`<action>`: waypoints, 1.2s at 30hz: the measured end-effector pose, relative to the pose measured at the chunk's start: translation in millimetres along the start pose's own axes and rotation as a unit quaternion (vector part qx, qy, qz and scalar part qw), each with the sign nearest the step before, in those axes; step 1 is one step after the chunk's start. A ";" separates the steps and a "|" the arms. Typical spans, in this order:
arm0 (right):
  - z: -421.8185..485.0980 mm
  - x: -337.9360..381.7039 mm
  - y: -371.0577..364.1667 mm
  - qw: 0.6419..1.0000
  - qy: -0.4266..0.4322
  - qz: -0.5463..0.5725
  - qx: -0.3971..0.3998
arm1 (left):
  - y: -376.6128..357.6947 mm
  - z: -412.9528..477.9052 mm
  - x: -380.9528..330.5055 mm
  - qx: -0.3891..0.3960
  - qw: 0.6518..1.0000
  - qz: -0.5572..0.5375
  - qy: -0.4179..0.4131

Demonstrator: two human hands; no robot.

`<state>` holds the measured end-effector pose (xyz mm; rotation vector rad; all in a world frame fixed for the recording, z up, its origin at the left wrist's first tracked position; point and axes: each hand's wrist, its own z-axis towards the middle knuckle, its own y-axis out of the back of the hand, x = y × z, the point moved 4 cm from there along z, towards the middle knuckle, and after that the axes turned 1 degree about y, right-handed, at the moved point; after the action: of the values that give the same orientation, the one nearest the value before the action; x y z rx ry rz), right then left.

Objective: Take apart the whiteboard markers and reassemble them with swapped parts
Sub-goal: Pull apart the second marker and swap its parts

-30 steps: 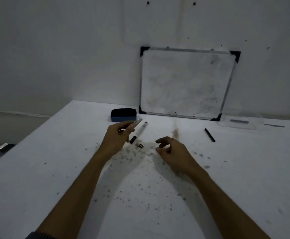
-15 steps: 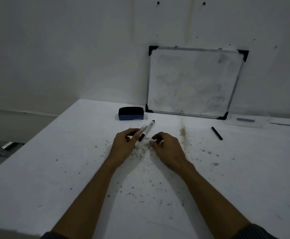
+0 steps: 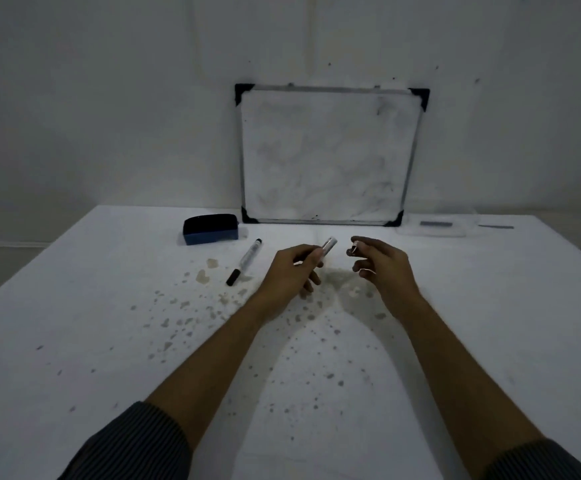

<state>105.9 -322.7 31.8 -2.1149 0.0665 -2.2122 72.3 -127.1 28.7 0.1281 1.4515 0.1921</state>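
My left hand (image 3: 294, 271) grips a pale marker barrel (image 3: 328, 245) whose open end points up and to the right. Close to that end, my right hand (image 3: 379, 261) pinches a small dark marker part (image 3: 352, 250) between thumb and fingertips; the two pieces are a short gap apart. A whole marker (image 3: 244, 261) with a clear body and black ends lies on the white table (image 3: 109, 306), to the left of my left hand.
A blue and black eraser (image 3: 211, 229) sits at the back left. A small whiteboard (image 3: 327, 154) leans on the wall. A clear tray (image 3: 438, 226) lies at the back right. Brown stains dot the tabletop.
Both hands have risen from the table. My left hand lifted the barrel away from the whole marker. My right hand picked up the small part and brought it near the barrel's end.
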 end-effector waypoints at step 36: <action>-5.1 -8.4 -6.7 0.996 0.057 0.033 0.066 | -3.7 1.1 6.2 0.038 0.999 -0.010 -0.014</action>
<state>101.0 -315.4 23.9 -1.8896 -0.0029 -2.2314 74.3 -129.4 22.1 0.1775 1.4317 0.1198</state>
